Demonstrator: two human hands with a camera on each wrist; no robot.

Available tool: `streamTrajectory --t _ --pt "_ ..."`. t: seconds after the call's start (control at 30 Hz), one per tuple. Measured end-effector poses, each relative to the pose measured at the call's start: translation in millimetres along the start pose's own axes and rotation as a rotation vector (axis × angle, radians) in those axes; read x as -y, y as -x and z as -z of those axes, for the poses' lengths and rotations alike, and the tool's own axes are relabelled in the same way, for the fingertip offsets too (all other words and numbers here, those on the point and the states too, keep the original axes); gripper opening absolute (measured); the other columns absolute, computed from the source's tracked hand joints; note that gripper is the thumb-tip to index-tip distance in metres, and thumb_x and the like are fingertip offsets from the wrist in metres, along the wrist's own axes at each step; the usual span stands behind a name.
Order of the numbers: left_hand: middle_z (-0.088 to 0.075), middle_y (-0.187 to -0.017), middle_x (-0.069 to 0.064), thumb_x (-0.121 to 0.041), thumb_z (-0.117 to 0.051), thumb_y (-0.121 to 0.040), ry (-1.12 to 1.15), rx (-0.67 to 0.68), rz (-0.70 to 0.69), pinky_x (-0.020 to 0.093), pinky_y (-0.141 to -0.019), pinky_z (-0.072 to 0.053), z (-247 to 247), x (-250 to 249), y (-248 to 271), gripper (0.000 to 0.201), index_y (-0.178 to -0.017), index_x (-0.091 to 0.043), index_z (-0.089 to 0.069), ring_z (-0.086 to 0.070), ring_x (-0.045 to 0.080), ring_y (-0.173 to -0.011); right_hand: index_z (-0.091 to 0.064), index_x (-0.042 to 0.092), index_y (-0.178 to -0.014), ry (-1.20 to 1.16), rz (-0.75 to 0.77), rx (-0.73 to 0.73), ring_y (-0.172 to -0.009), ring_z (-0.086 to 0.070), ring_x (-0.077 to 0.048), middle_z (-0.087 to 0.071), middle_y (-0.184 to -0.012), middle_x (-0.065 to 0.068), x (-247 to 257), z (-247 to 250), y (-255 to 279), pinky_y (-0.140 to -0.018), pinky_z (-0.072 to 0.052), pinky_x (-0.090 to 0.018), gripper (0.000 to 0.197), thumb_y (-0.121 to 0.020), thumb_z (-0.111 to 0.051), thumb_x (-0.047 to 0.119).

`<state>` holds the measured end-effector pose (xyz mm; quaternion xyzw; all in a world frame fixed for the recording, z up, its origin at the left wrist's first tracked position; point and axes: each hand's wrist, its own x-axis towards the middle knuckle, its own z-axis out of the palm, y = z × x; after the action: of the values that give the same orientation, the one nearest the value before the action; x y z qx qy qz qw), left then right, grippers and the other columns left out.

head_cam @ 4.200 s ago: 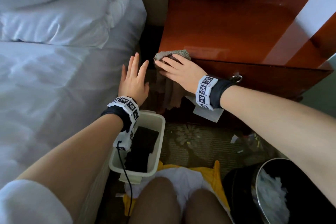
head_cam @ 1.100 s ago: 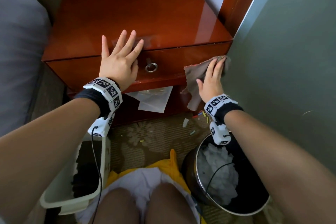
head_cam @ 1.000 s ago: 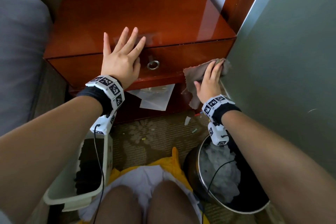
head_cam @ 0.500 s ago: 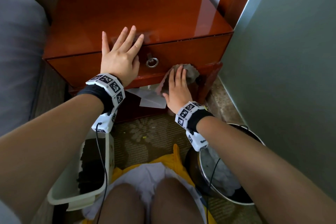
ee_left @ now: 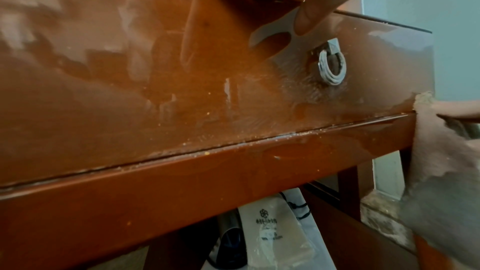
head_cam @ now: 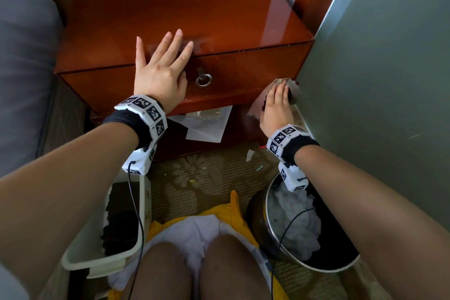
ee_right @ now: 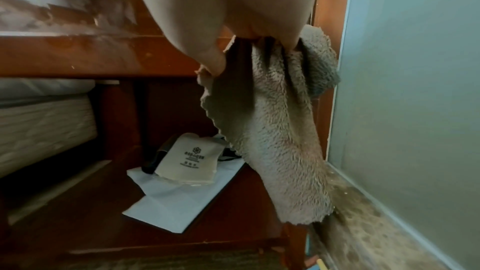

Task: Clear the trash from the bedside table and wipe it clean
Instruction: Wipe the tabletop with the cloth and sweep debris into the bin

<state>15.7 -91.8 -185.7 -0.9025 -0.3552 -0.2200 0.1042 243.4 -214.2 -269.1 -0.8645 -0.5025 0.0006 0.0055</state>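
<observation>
The glossy red-brown bedside table point(head_cam: 194, 7) has a bare top. My left hand point(head_cam: 160, 68) lies flat, fingers spread, over its front edge above the drawer; its fingertips point(ee_left: 306, 13) touch the drawer front. My right hand point(head_cam: 277, 102) presses a grey-brown fluffy cloth point(head_cam: 293, 91) with straight fingers against the rail under the drawer, at the table's right corner by the wall. From under that palm point(ee_right: 233, 7) the cloth point(ee_right: 280, 130) hangs down past the lower shelf. Small paper scraps point(head_cam: 249, 154) lie on the carpet in front of the table.
A ring pull point(head_cam: 204, 79) sits in the middle of the drawer. A white paper and a printed pouch point(ee_right: 187, 161) lie on the lower shelf. A black bin point(head_cam: 336, 251) holding white tissue stands at lower right, a white basin point(head_cam: 102, 258) at lower left. The grey-green wall point(head_cam: 377, 80) is close on the right.
My right hand has slid the cloth right along the rail, from under the ring pull to the corner by the wall. My left hand has stayed on the table's edge.
</observation>
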Motion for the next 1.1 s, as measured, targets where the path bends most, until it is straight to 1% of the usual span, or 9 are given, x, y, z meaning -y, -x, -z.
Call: streamTrajectory --t 0.1,0.23,0.37,0.43,0.6,0.77,0.93,1.03,1.1 --pt "-0.026 -0.154 0.008 -0.018 -0.043 -0.089 0.004 0.016 -0.007 0.063 -0.110 -0.003 1.8 -0.3 0.2 0.057 -0.145 -0.018 -0.033 -0.023 0.026 -0.143 -0.001 -0.010 -0.145 0.011 0.003 0.019 -0.144 -0.001 -0.040 0.001 -0.153 -0.031 9.2 5.1 2.7 -0.120 -0.004 -0.041 0.078 -0.095 -0.045 0.029" --pt "-0.021 -0.156 0.007 -0.018 -0.044 -0.089 -0.007 0.050 -0.015 0.061 -0.111 -0.001 5.5 0.3 2.2 0.061 -0.147 -0.015 -0.026 -0.020 0.025 -0.144 -0.004 -0.006 -0.147 0.015 0.096 0.009 -0.143 -0.010 -0.038 -0.004 -0.154 -0.028 29.9 12.1 16.7 -0.118 -0.019 -0.040 0.076 -0.096 -0.043 0.035" --pt "-0.012 -0.158 0.006 -0.016 -0.044 -0.090 0.003 0.100 -0.035 0.056 -0.113 0.002 9.9 4.9 14.1 0.065 -0.150 -0.014 -0.017 -0.009 0.025 -0.146 -0.007 -0.006 -0.147 0.138 0.306 -0.039 -0.142 -0.015 -0.037 -0.010 -0.154 -0.026 62.4 13.2 31.4 -0.118 -0.013 -0.041 0.073 -0.097 -0.041 0.036" --pt "-0.011 -0.158 0.008 -0.014 -0.047 -0.089 0.020 0.091 -0.023 0.054 -0.114 0.000 11.7 13.0 31.2 0.068 -0.150 -0.014 -0.016 -0.007 0.027 -0.146 -0.007 -0.004 -0.147 0.158 0.364 -0.042 -0.140 -0.017 -0.038 -0.011 -0.154 -0.025 83.5 7.7 35.3 -0.118 -0.015 -0.042 0.074 -0.096 -0.041 0.036" --pt "-0.011 -0.157 0.010 -0.011 -0.052 -0.087 0.024 0.075 0.131 0.054 -0.114 -0.004 20.3 51.8 78.7 0.070 -0.149 -0.014 -0.019 -0.006 0.029 -0.145 -0.015 0.002 -0.148 0.133 0.536 -0.039 -0.141 -0.019 -0.032 -0.018 -0.155 -0.016 124.1 7.4 42.3 -0.116 -0.019 -0.039 0.073 -0.090 -0.053 0.027" --pt "-0.014 -0.157 0.012 -0.008 -0.053 -0.085 0.006 0.053 0.231 0.055 -0.113 -0.005 35.0 82.3 101.5 0.070 -0.148 -0.011 -0.022 -0.008 0.032 -0.145 -0.016 0.006 -0.149 0.139 0.702 -0.019 -0.143 -0.015 -0.028 -0.016 -0.156 -0.012 159.6 10.0 42.4 -0.118 -0.008 -0.037 0.070 -0.091 -0.051 0.023" --pt "-0.013 -0.157 0.011 -0.007 -0.051 -0.085 0.006 0.052 0.322 0.053 -0.114 -0.004 40.3 100.1 117.7 0.071 -0.149 -0.011 -0.020 -0.007 0.030 -0.145 -0.017 0.007 -0.149 0.112 0.845 -0.006 -0.144 -0.014 -0.027 -0.014 -0.157 -0.012 199.2 10.3 40.1 -0.118 -0.006 -0.037 0.071 -0.089 -0.054 0.017" --pt "-0.015 -0.157 0.011 -0.005 -0.051 -0.083 0.011 0.049 0.378 0.055 -0.113 -0.006 42.1 110.0 127.0 0.072 -0.148 -0.010 -0.021 -0.010 0.031 -0.145 -0.019 0.005 -0.148 0.127 0.906 -0.005 -0.143 -0.017 -0.028 -0.016 -0.156 -0.014 223.0 12.5 41.4 -0.118 -0.008 -0.037 0.071 -0.087 -0.054 0.012" --pt "-0.014 -0.157 0.011 -0.005 -0.051 -0.083 0.007 0.056 0.402 0.055 -0.114 -0.006 44.1 116.1 132.5 0.072 -0.148 -0.010 -0.020 -0.009 0.030 -0.145 -0.027 0.001 -0.145 0.131 0.939 -0.022 -0.140 -0.026 -0.031 -0.024 -0.153 -0.018 237.7 14.4 43.4 -0.117 -0.015 -0.039 0.061 -0.087 -0.045 0.006"
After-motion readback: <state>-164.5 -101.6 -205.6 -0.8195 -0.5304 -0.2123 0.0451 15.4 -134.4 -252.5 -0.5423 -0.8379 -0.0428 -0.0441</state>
